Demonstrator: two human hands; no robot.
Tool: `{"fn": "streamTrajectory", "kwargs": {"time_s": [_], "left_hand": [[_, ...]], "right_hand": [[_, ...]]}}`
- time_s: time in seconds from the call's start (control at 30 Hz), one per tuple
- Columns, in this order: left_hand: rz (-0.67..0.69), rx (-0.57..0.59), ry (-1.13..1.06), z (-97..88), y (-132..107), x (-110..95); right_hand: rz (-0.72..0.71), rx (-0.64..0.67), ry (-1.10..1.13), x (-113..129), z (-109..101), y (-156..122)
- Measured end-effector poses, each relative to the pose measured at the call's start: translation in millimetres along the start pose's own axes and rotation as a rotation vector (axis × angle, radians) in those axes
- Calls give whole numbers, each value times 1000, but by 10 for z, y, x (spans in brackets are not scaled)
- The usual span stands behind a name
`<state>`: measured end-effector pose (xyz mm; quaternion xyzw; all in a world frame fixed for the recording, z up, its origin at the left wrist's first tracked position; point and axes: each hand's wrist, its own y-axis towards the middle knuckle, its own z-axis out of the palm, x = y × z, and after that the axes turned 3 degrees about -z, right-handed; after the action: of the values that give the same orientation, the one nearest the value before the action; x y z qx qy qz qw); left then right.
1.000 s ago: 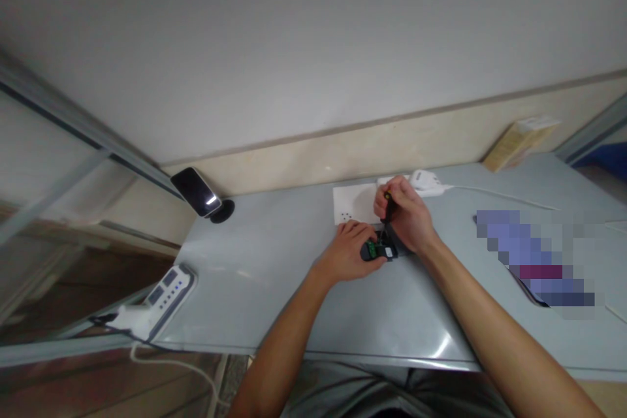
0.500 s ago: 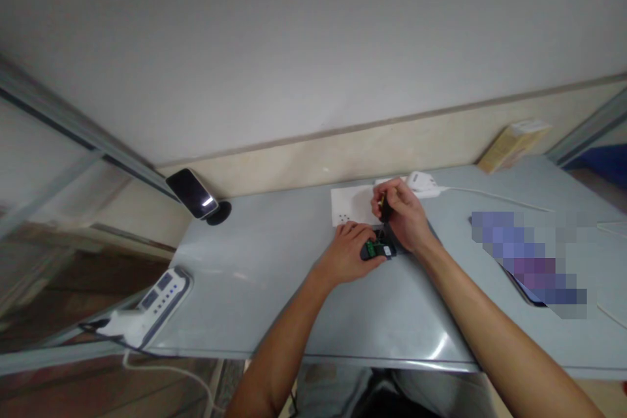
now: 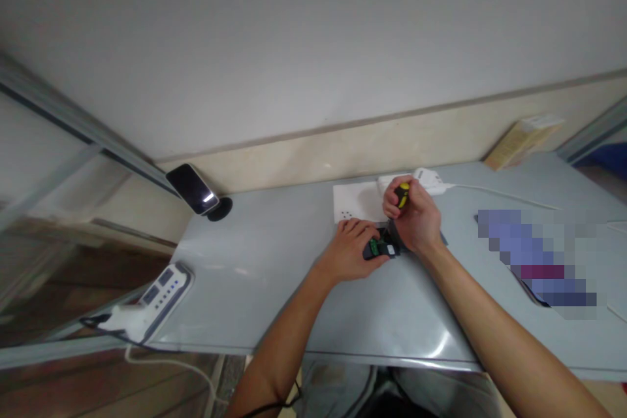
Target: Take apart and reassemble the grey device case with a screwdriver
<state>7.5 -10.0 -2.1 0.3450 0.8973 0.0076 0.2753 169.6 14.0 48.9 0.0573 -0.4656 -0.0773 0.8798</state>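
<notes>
Seen from my remote station: both hands meet over a small black device lying on the grey tabletop, near its far edge and just in front of a white sheet. A green board and a white label show on the device; I cannot read the label, it is too small. The left hand lies palm down, fingers curled over the device's left end and pinning it to the tabletop, forearm stretched straight out from the body. The right hand is closed in a fist around a screwdriver with a yellow-and-black handle, held nearly upright, its shaft pointing down at the device's right end; the wrist is bent and the thumb side is turned up. At far left a phone leans on a round black stand, screen dark. A white power strip sits on the near left corner, its markings unreadable. A white charger lies just behind the right hand. A tan box leans against the wall at far right, print illegible.
</notes>
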Motion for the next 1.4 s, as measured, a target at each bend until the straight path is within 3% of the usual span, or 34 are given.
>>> {"fn": "streamTrajectory", "kwargs": {"time_s": [1.4], "left_hand": [[-1,-33,19,-2,-15,8]], "right_hand": [[38,42,77,-8,-31,-16]]}}
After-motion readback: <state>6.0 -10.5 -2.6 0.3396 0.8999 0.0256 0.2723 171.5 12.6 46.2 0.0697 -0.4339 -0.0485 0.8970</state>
